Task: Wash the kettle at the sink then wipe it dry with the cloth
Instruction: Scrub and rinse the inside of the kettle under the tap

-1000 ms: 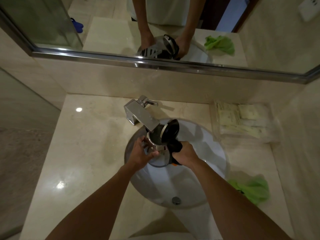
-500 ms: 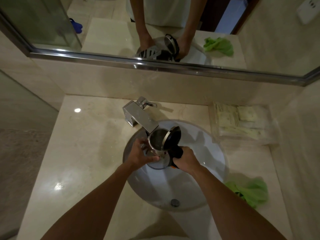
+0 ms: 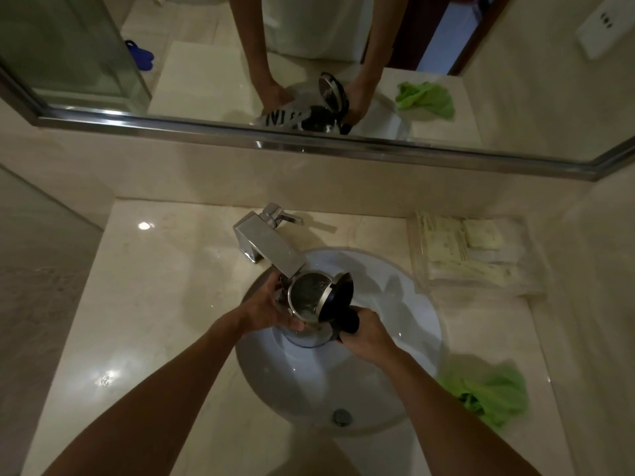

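— Left hand point(image 3: 266, 309)?
— It is wrapped around the steel body of the kettle point(image 3: 305, 309), fingers curled against its side.
— Right hand point(image 3: 369, 334)?
— The black handle is gripped by it, at the kettle's 4 o'clock.
— Kettle position?
— It is held above the sink point(image 3: 405, 379) under the faucet point(image 3: 266, 243) spout, lid point(image 3: 338, 297) swung open toward 3 o'clock.
— Cloth point(image 3: 491, 395)?
— It is found crumpled on the counter point(image 3: 144, 304), at the basin's 4 o'clock.
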A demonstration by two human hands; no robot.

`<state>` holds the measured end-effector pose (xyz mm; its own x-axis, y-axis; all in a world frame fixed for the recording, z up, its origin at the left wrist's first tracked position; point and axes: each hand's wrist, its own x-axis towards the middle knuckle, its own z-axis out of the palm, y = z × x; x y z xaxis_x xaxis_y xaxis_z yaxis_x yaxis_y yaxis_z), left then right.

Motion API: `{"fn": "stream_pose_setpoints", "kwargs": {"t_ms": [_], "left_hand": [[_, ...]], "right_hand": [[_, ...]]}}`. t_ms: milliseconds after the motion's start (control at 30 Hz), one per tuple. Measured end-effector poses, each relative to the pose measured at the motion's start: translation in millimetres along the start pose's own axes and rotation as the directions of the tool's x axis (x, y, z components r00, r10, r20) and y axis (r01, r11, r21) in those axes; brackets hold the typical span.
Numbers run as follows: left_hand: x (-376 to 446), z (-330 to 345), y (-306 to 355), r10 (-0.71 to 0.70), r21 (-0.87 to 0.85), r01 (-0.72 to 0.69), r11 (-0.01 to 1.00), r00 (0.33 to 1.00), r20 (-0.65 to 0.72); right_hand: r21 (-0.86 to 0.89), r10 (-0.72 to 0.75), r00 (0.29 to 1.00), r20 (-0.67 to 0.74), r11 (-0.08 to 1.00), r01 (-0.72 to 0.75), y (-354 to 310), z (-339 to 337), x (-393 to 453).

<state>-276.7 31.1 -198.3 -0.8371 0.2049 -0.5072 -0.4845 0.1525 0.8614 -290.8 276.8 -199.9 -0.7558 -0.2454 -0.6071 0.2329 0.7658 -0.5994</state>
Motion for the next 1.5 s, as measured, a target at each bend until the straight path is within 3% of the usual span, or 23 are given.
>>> {"fn": "stream_pose_setpoints", "kwargs": {"t_ms": [167, 367, 567, 1167, 1500], "left_hand": [[-9, 14, -8, 0.047, 0.058, -0.045, 0.997, 0.998, -0.032], [-23, 24, -21, 0.051, 0.086, -0.041, 0.995, 0.992, -0.113], [-42, 29, -31, 0.05, 0.026, -0.045, 0.999, 0.978, -0.201], [-140, 13, 34, 0.269, 0.062, -0.263, 0.963, 0.913, -0.305], [-211, -24, 39, 0.302, 0.131, -0.272, 0.953, 0.865, -0.401]], "right_hand": [[0.002, -0.013, 1.0, -0.02, 1.0, 0.013, -1, 1, -9], [-0.111, -0.043, 0.998, -0.049, 0.993, 0.037, -1, 7, -18], [-0.137, -0.064, 0.995, -0.07, 0.989, 0.054, -11, 7, -30], [0.109, -0.182, 0.982, -0.054, 0.976, 0.187, -64, -5, -85], [0.162, -0.301, 0.953, 0.043, 0.943, 0.29, -124, 26, -109]]}}
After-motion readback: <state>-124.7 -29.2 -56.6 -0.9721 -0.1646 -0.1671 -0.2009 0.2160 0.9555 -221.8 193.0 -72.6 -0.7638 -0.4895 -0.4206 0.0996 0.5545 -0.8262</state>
